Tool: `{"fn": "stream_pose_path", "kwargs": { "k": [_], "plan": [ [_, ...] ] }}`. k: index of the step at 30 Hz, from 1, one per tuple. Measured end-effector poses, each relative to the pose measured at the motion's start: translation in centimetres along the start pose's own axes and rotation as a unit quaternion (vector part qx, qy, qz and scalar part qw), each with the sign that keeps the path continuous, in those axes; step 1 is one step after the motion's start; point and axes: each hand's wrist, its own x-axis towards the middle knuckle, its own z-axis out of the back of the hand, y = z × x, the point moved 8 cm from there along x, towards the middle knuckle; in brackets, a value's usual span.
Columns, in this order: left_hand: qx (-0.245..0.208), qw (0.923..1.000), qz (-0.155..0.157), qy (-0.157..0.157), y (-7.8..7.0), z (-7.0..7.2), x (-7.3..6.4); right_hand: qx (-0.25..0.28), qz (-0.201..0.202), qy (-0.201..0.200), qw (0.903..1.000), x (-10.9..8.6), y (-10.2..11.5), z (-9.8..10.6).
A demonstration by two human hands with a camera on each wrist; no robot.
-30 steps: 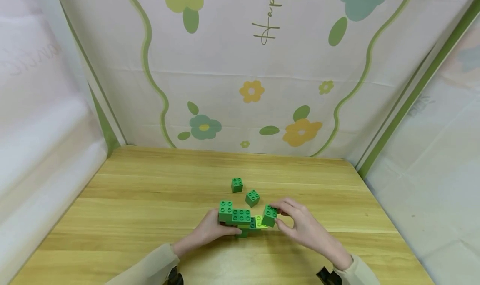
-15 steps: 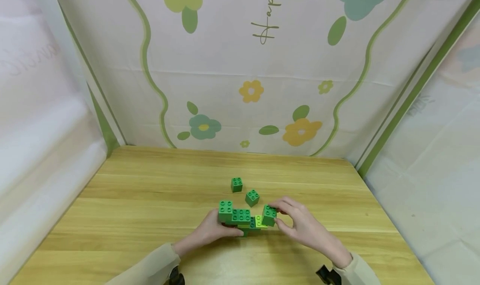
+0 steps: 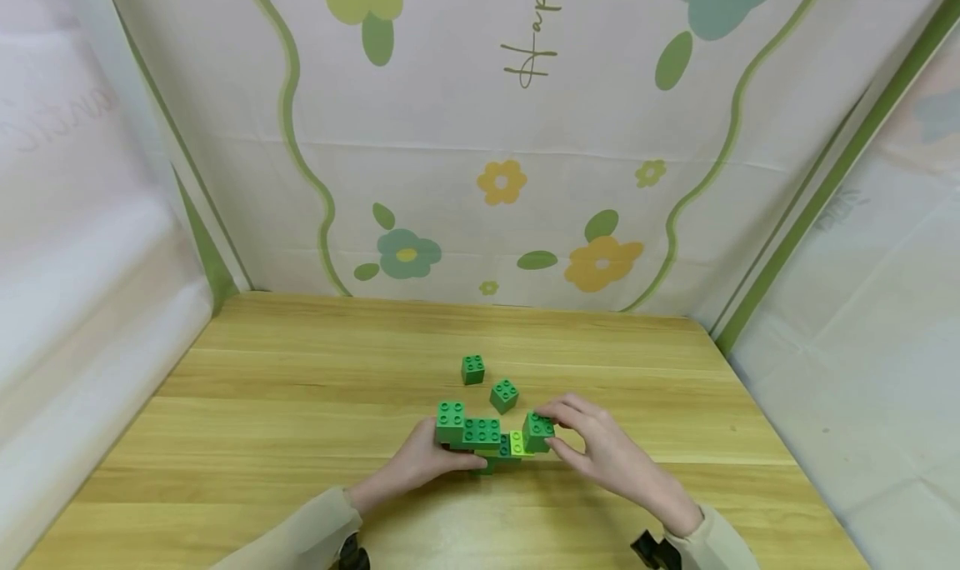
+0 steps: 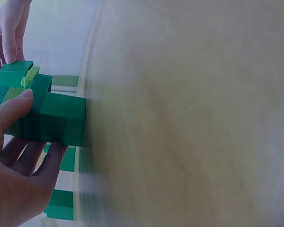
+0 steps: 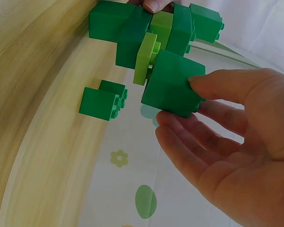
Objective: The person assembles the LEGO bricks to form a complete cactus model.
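My left hand (image 3: 427, 457) grips a built piece of green toy building bricks (image 3: 482, 431) from its left side, thumb along the near face. The build mixes mid-green and dark green bricks with a lime thin brick (image 5: 145, 59) at its right end. Above that lime end, my right hand (image 3: 596, 441) pinches a square green brick (image 3: 537, 433) between thumb and fingers. In the right wrist view this brick lies against the lime one's studs, slightly askew, with a narrow gap showing. From the left wrist view, my left thumb (image 4: 16, 109) presses the build while the fingers support its other side.
Two loose green bricks, one farther back (image 3: 472, 370) and one nearer (image 3: 505, 396), stand on the wooden table (image 3: 300, 370) just beyond the build. A flower-printed white cloth (image 3: 450, 220) rises behind the table and along both sides.
The square brick in my right hand has straightened from a tilt and settled slightly over the lime end. My left thumb has shifted a little along the build. The loose bricks stay put.
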Motion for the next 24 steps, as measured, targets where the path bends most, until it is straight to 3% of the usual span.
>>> {"fn": "stream_pose_path", "kwargs": {
  "k": [24],
  "plan": [
    [-0.006,1.0000,-0.001,0.000,0.16,0.03,-0.05,0.019,0.005,0.008,0.9998,-0.03,0.35,-0.03]
  ]
}}
